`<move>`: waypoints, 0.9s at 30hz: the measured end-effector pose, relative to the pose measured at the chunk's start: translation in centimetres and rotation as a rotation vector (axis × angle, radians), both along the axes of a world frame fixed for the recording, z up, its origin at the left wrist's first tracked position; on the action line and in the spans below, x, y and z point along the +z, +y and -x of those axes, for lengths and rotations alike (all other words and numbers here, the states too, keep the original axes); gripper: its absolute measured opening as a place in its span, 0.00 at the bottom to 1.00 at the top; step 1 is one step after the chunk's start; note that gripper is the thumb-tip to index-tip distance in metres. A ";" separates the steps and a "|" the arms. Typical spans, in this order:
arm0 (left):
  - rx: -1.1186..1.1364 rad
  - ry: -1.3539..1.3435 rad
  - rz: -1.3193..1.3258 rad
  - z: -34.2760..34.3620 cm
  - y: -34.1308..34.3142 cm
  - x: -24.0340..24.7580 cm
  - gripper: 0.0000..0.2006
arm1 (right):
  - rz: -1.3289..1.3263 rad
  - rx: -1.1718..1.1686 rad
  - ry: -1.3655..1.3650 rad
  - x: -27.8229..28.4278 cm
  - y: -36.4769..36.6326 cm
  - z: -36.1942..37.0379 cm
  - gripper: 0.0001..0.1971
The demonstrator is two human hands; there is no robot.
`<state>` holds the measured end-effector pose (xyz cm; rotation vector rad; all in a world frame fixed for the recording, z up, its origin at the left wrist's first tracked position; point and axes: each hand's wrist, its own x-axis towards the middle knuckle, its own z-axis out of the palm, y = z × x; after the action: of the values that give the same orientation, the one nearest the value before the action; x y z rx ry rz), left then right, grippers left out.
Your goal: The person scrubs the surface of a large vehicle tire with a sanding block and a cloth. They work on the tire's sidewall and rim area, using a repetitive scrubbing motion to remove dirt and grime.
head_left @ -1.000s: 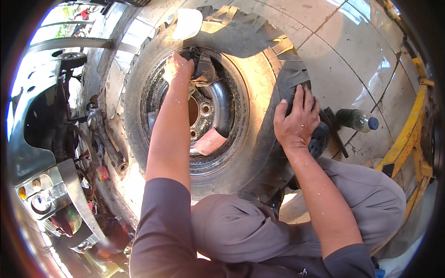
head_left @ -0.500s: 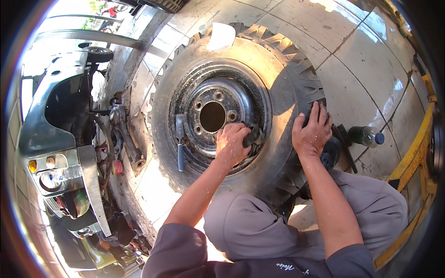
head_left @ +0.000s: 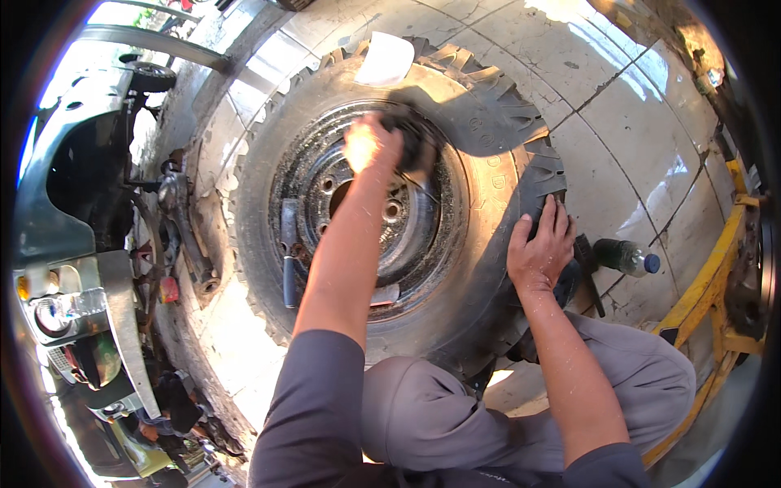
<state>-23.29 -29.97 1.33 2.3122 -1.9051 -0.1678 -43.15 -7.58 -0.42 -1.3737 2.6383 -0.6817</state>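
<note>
A large tyre (head_left: 480,191) lies flat on the floor in front of me, mounted on a black steel wheel (head_left: 425,244) with a central hole and bolt holes. My left hand (head_left: 372,146) is closed on a dark, bunched rag (head_left: 415,138) at the far side of the rim; motion blurs both. With fingers spread, my right hand (head_left: 543,250) rests on the tyre's tread at the right. A scraper (head_left: 290,281) with a blue handle and flat metal blade lies across the left of the rim. In the rim's near part sits a small flat piece (head_left: 386,295), its kind unclear.
A white curved piece (head_left: 385,61) lies on the tyre's far edge. At right stand a capped plastic bottle (head_left: 622,256), lying on its side, and a yellow metal frame (head_left: 700,301). Along the left are a dark green vehicle body (head_left: 61,220) and a rusty metal axle part (head_left: 185,220).
My left hand has swept the rag from the rim's near right to its far side. The flat piece in the rim has come into view. My right hand stays on the tread.
</note>
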 end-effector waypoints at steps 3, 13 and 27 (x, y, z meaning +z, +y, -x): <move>0.179 0.082 0.017 -4.3 -3.0 0.0 0.24 | -0.006 0.005 0.025 -0.1 0.1 0.4 0.29; 0.425 -0.153 -0.106 -19.3 0.3 0.6 0.18 | -0.008 -0.004 0.005 0.0 0.1 0.1 0.30; 0.361 -0.203 -0.105 -20.5 16.6 4.5 0.25 | -0.070 -0.057 -0.087 0.4 0.1 0.1 0.30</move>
<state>-2.83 -13.40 5.85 2.7902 -1.5507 0.0081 -43.27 -7.49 0.00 -1.2268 2.6163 -0.6340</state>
